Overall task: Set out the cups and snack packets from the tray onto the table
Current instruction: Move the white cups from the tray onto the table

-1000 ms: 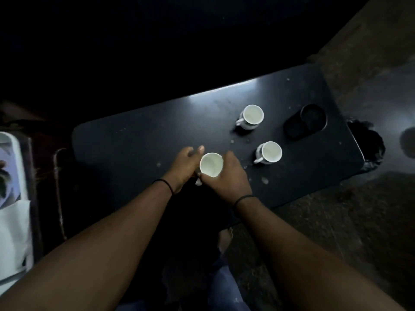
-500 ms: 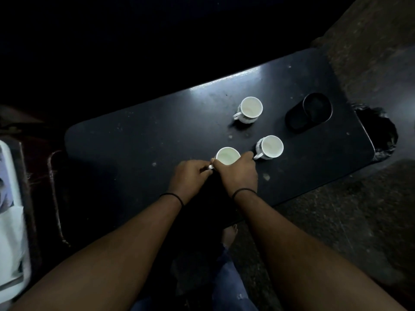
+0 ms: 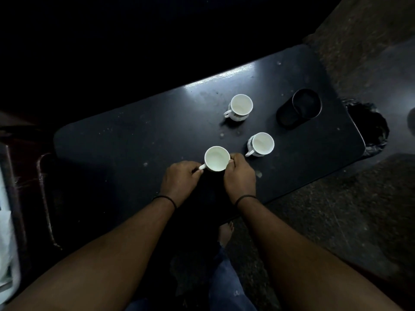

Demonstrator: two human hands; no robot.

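Observation:
Three white cups are on the black table [image 3: 134, 142]. The nearest cup [image 3: 217, 158] is upright near the table's front edge, between my hands. My left hand [image 3: 180, 177] pinches its handle on the left side. My right hand [image 3: 239, 176] touches its right wall with the fingertips. A second cup [image 3: 261, 144] stands just to the right, apart from my right hand. The third cup [image 3: 240, 107] stands farther back. No snack packets show, and the scene is very dark.
A dark round container [image 3: 301, 108] lies on the table's right part. A black-lined bin [image 3: 368, 124] sits beyond the right end. A light-coloured object [image 3: 6, 243] is at the far left edge. My foot [image 3: 225, 232] shows below the table's front edge.
Both hands carried the nearest cup forward and slightly right, then brought it upright onto the table. The left hand shifted from the cup's side to its handle.

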